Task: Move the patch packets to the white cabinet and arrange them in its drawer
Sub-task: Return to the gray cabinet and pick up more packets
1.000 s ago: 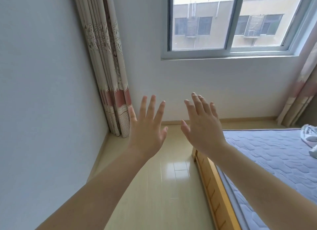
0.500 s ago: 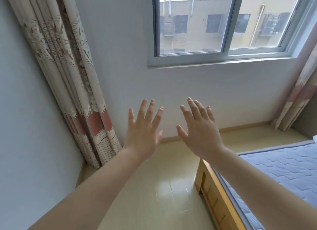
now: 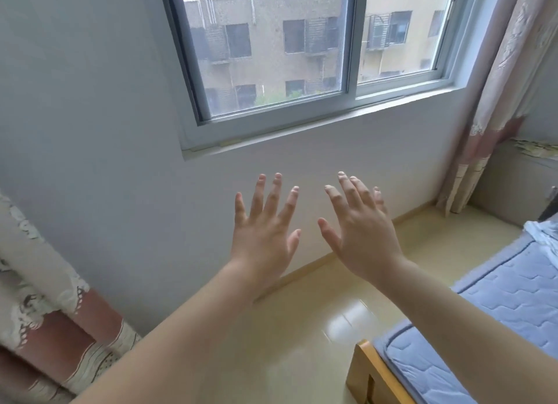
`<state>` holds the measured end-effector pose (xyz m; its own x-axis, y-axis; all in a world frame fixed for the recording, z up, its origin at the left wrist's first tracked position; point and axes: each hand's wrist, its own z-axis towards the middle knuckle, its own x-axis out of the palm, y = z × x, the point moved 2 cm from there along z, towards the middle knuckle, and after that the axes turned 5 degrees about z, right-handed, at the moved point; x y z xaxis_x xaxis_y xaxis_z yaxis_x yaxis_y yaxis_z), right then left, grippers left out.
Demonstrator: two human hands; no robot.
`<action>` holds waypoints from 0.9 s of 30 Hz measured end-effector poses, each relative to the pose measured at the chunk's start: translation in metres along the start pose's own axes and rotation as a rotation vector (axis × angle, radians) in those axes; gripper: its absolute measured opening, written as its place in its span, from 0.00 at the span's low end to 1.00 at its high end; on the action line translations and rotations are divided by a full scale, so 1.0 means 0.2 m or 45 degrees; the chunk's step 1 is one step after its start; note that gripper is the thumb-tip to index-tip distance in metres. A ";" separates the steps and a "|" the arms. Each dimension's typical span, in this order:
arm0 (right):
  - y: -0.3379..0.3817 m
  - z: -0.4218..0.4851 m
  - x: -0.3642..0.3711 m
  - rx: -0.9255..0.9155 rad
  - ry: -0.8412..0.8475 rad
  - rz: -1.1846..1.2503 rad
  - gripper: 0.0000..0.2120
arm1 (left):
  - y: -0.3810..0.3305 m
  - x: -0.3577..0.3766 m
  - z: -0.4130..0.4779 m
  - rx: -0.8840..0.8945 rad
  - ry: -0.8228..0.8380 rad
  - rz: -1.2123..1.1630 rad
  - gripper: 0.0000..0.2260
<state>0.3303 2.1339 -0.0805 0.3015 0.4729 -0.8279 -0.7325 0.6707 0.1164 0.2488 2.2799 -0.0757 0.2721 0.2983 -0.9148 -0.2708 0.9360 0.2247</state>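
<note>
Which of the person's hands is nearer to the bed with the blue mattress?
Right. The right hand hangs above the floor just left of the bed; the left hand is further left, with the right hand between it and the bed.

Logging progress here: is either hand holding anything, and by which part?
Nothing is held. The left hand and the right hand are both raised with fingers spread, empty.

We see our left hand and right hand raised side by side, fingers spread, backs toward us, holding nothing. Above them sits a window; right of the right hand, a blue mattress.
</note>
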 end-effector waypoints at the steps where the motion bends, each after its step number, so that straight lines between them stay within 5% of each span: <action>1: -0.06 0.11 0.07 0.018 -0.011 -0.003 0.29 | 0.03 0.05 0.15 0.009 0.009 0.004 0.32; 14: -0.75 1.39 0.71 0.254 0.014 -0.059 0.34 | 0.20 0.58 1.76 0.177 -0.009 -0.137 0.30; 27: -1.80 2.33 1.03 0.612 -0.124 -0.377 0.31 | -0.27 1.00 3.42 0.605 -0.180 -0.315 0.31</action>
<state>0.9408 2.2574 -0.0373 0.5230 0.2604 -0.8116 -0.2554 0.9563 0.1423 0.9490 2.4171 -0.0423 0.4047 0.0501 -0.9131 0.2543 0.9530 0.1650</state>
